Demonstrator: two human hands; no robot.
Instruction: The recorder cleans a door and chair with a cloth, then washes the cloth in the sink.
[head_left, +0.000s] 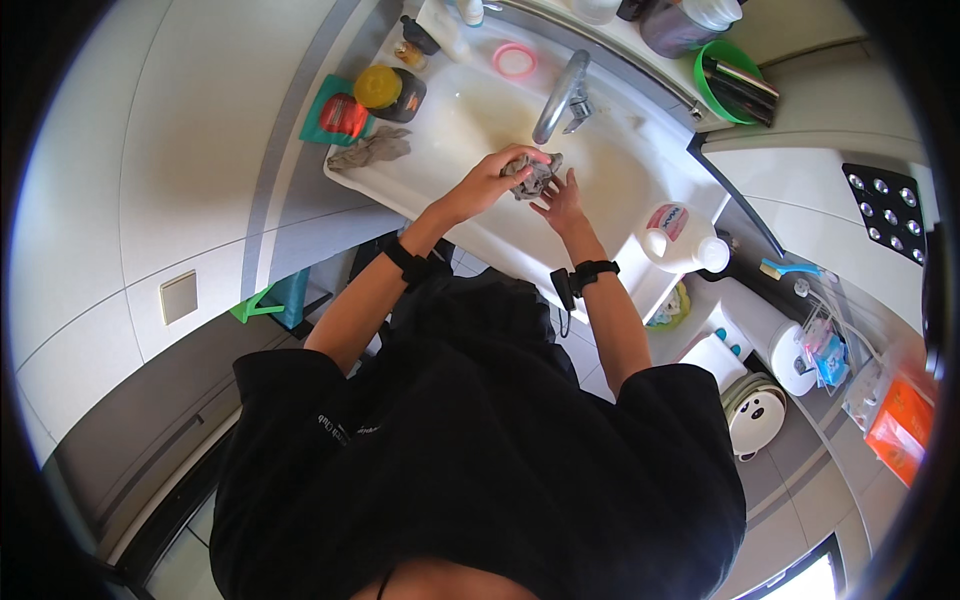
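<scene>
Over the white washbasin (480, 217), my left hand (491, 180) grips a crumpled grey-brown cloth (534, 180). My right hand (562, 204) is just beside the cloth with its fingers spread; whether a fingertip touches the cloth I cannot tell. A chrome faucet (562, 97) arches over the basin a little beyond the cloth. Another greyish cloth (371, 148) lies on the basin's left rim.
A dark jar with a yellow lid (378, 86) and a teal-and-red pouch (337, 112) stand at the basin's left. A pink-rimmed round dish (514, 60) sits behind. A large white bottle (684, 238) is on the right rim, and a green bowl (731, 86) is on the shelf.
</scene>
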